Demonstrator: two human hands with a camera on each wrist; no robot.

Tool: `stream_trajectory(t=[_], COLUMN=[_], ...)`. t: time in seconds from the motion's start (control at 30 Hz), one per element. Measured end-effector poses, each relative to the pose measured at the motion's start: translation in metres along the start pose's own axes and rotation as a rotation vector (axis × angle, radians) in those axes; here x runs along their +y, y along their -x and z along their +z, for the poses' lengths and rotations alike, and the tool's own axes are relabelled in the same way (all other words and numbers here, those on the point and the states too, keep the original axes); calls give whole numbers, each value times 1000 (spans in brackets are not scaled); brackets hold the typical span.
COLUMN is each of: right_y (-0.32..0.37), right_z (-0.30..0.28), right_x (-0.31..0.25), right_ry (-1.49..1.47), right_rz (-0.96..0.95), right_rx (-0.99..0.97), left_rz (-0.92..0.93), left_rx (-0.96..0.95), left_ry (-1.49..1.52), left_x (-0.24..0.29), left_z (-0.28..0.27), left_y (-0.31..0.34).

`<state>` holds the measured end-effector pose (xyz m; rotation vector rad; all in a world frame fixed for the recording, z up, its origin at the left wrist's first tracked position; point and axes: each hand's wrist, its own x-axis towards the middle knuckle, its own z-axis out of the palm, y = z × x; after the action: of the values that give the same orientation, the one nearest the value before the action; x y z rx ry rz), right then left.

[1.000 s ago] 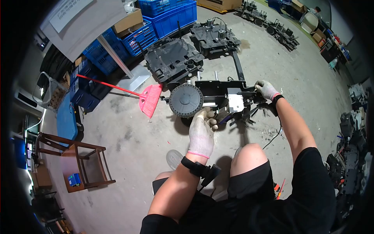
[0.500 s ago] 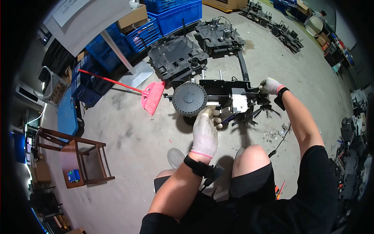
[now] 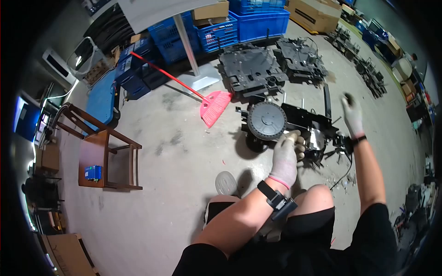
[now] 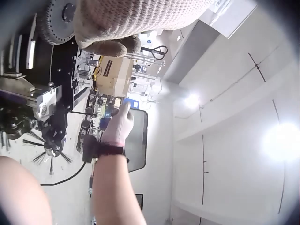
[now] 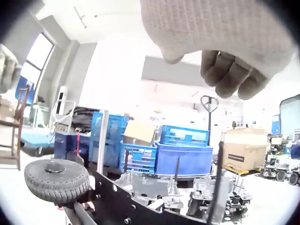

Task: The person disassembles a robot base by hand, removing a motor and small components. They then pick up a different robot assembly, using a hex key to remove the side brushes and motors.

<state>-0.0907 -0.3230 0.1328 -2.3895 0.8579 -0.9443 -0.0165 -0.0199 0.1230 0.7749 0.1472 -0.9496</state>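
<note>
A black machine chassis (image 3: 301, 120) with a round grey wheel (image 3: 267, 120) lies on the concrete floor in front of my knees. My gloved left hand (image 3: 285, 154) grips the chassis's near edge just right of the wheel, fingers curled over it. My gloved right hand (image 3: 352, 112) is lifted in the air above the chassis's right end, holding nothing; its fingers (image 5: 225, 70) hang loosely curled. The left wrist view shows that right hand (image 4: 117, 126) raised clear of the frame. The wheel (image 5: 56, 180) and frame (image 5: 122, 201) lie below the right hand.
A pink broom (image 3: 214, 106) lies left of the wheel. More black chassis plates (image 3: 251, 69) sit behind, with blue crates (image 3: 258, 23) beyond. A wooden stool (image 3: 108, 156) stands at left. Black bristle brushes and debris (image 3: 338, 152) lie by the chassis's right end.
My right hand has let go of the chassis's far right end and risen into the air. The left hand stays on the near edge. The head view has swung left.
</note>
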Motion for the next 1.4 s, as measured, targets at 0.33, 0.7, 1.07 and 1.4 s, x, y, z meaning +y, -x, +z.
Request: stream_trajectory(t=[0.33,0.7,1.07,1.4], right_y=[81,52,43,108], right_z=[26,93,69,38], right_x=[72,27,40,94], right_ry=[289,753,772,-185], right_rz=[-20,-207,-318,449], right_rx=[-33,-467,-600,-225], left_rz=[-40,-11,-31,-16], left_rx=[-66,-60,-49,-34], left_ry=[38,-1,-9,62], left_x=[-5,-11,-8,-10], left_z=[-2,2,1,-1], left_y=[-4,-7,-10,-15])
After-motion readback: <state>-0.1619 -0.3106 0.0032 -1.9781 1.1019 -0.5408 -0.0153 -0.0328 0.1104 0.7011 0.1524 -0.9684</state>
